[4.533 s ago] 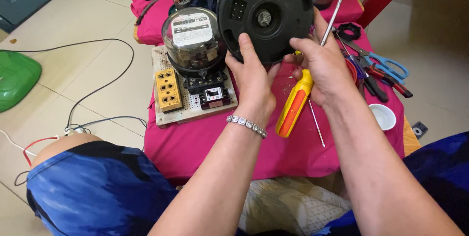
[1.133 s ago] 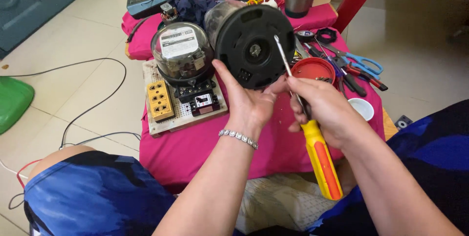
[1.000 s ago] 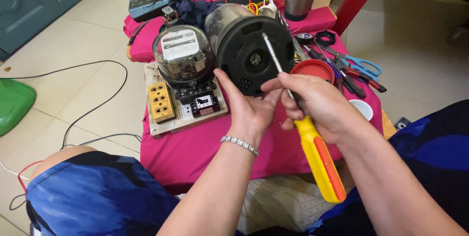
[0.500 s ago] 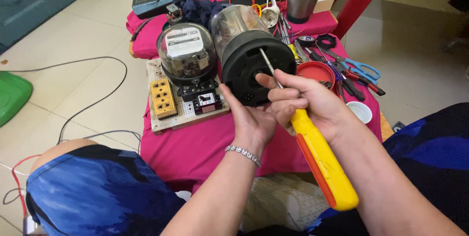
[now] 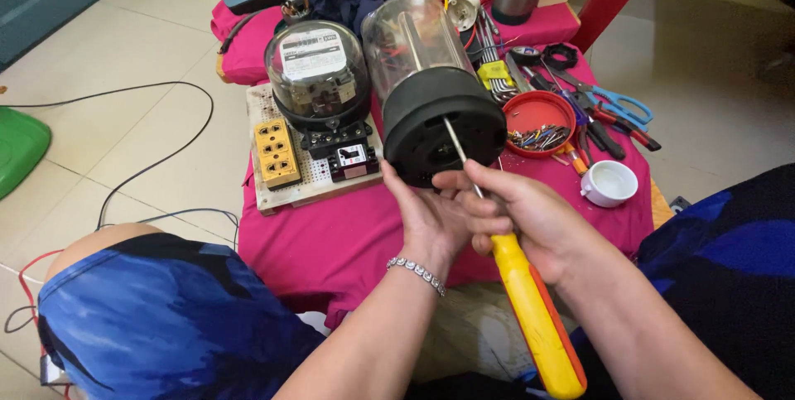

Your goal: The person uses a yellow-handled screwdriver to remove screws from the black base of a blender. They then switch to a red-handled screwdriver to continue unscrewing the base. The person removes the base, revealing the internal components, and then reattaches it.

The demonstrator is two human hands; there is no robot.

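My left hand (image 5: 431, 218) cradles from below the black round base of a glass-domed meter unit (image 5: 435, 110), which is tipped so its base faces me and its clear dome points away. My right hand (image 5: 522, 218) grips a screwdriver with a yellow and red handle (image 5: 534, 317). Its thin metal shaft (image 5: 458, 151) reaches up and its tip rests in the black base. A silver bracelet (image 5: 418, 272) circles my left wrist.
A second glass-domed meter (image 5: 317, 73) stands on a board with a yellow socket block (image 5: 276, 151) on the pink cloth (image 5: 331, 243). A red dish of small parts (image 5: 538, 122), a white cup (image 5: 609, 183), scissors and pliers (image 5: 609, 110) lie to the right. Cables trail over the tiled floor (image 5: 149, 160).
The meter unit has tipped from showing its flat black face to lying with the dome pointing away. My right hand turned the screwdriver round and brought its tip to the base.
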